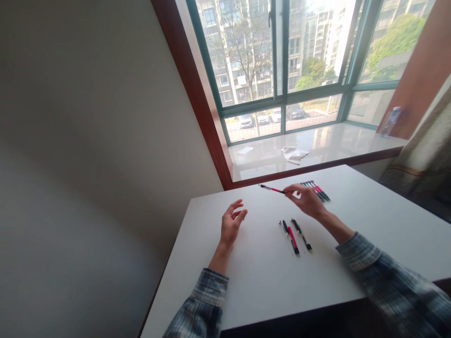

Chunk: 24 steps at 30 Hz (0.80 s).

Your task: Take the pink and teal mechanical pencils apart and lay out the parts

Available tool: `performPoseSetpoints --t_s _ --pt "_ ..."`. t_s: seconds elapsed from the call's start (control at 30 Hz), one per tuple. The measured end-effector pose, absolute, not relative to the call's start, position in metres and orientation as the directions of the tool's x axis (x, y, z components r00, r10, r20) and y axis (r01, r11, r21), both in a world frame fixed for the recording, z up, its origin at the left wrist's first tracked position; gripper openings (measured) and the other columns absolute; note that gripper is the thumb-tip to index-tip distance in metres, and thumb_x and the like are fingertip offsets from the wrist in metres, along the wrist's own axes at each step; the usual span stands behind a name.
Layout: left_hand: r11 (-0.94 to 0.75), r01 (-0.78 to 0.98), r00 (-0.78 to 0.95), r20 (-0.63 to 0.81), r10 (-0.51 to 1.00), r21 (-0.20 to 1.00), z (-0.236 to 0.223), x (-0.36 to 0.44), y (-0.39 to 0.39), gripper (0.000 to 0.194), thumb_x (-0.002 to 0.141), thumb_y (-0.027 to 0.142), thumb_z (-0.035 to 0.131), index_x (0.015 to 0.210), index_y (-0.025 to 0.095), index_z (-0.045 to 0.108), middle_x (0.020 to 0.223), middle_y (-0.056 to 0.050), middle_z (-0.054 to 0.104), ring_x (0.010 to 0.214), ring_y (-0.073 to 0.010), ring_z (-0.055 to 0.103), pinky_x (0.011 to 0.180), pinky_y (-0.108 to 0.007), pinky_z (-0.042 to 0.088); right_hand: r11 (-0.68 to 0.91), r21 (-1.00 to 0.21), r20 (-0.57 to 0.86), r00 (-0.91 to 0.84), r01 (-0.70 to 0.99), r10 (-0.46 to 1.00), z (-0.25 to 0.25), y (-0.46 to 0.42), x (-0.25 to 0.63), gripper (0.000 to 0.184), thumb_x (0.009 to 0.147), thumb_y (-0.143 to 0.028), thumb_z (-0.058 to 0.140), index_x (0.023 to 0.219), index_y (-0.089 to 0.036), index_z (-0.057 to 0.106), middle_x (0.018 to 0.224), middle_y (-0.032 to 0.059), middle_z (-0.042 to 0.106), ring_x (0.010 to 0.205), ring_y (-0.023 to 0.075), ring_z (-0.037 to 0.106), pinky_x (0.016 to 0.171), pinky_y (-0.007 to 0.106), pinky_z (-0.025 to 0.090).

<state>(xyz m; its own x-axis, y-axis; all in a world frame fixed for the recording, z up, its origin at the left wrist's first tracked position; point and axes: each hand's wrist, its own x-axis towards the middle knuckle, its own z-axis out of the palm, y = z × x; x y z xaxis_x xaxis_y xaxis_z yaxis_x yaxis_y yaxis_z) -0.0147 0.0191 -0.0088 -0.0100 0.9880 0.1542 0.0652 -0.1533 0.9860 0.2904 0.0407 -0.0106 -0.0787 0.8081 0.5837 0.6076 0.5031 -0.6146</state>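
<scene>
Between the thumb and fingers of my right hand is a red and black pen, its free end pointing left above the far side of the table. My left hand is over the left part of the table, fingers apart and curved, holding nothing. Nearer to me lie pen parts: a red and black barrel, a black piece and thin clear refills. Behind my right hand, a row of several pens lies side by side, partly covered by the hand.
The white table meets a wall at the left. Beyond its far edge is a window sill with a crumpled white cloth, a piece of paper and a clear bottle. A curtain hangs at right.
</scene>
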Motion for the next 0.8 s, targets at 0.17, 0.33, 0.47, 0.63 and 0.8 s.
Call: performPoseSetpoints --t_s 0.17,0.33,0.47,0.63,0.8 --pt "-0.156 0.120 -0.035 0.162 0.986 0.980 -0.009 -0.015 0.018 0.049 0.079 0.045 0.077 0.122 0.022 0.070 0.123 -0.011 0.067 0.099 -0.0222 0.065 0.080 -0.030 0.052 0.104 -0.759 0.420 0.361 0.642 0.833 -0.036 0.047 0.375 0.028 0.080 -0.044 0.073 0.096 -0.022 0.079 0.084 0.0053 0.079 0.081 0.0244 0.075 0.081 0.036 0.058" --pt "-0.160 0.169 0.006 0.161 0.987 0.973 -0.010 -0.013 0.017 0.042 0.079 0.044 0.076 0.114 0.021 0.073 0.122 -0.011 0.069 0.102 -0.0241 0.065 0.081 -0.031 0.052 -0.142 -0.754 0.291 0.520 0.642 0.803 -0.065 0.042 0.435 0.034 0.072 -0.049 0.074 0.092 -0.021 0.081 0.084 0.0081 0.080 0.080 0.0278 0.073 0.078 0.038 0.055" --pt "-0.163 0.185 -0.007 0.168 0.986 0.969 -0.012 -0.013 0.018 0.039 0.078 0.042 0.076 0.110 0.020 0.074 0.119 -0.010 0.071 0.100 -0.0239 0.065 0.086 -0.034 0.052 -0.193 -0.728 0.238 0.507 0.658 0.829 -0.078 0.043 0.447 0.032 0.071 -0.047 0.073 0.089 -0.023 0.080 0.081 0.0071 0.079 0.078 0.0273 0.073 0.073 0.036 0.052" --pt "-0.154 0.193 -0.017 0.161 0.987 0.969 -0.015 -0.015 0.021 0.037 0.077 0.042 0.075 0.107 0.020 0.076 0.117 -0.010 0.072 0.099 -0.0243 0.065 0.087 -0.035 0.052 -0.175 -0.711 0.230 0.460 0.681 0.858 -0.082 0.045 0.446 0.030 0.071 -0.048 0.071 0.088 -0.024 0.081 0.084 0.0063 0.080 0.085 0.0284 0.073 0.077 0.037 0.052" --pt "-0.155 0.209 -0.019 0.162 0.987 0.965 -0.020 -0.017 0.024 0.034 0.077 0.040 0.074 0.104 0.020 0.076 0.113 -0.010 0.073 0.096 -0.0231 0.066 0.086 -0.034 0.051 -0.159 -0.710 0.237 0.446 0.686 0.863 -0.078 0.043 0.443 0.030 0.072 -0.047 0.072 0.089 -0.024 0.081 0.085 0.0065 0.080 0.087 0.0281 0.074 0.078 0.035 0.053"
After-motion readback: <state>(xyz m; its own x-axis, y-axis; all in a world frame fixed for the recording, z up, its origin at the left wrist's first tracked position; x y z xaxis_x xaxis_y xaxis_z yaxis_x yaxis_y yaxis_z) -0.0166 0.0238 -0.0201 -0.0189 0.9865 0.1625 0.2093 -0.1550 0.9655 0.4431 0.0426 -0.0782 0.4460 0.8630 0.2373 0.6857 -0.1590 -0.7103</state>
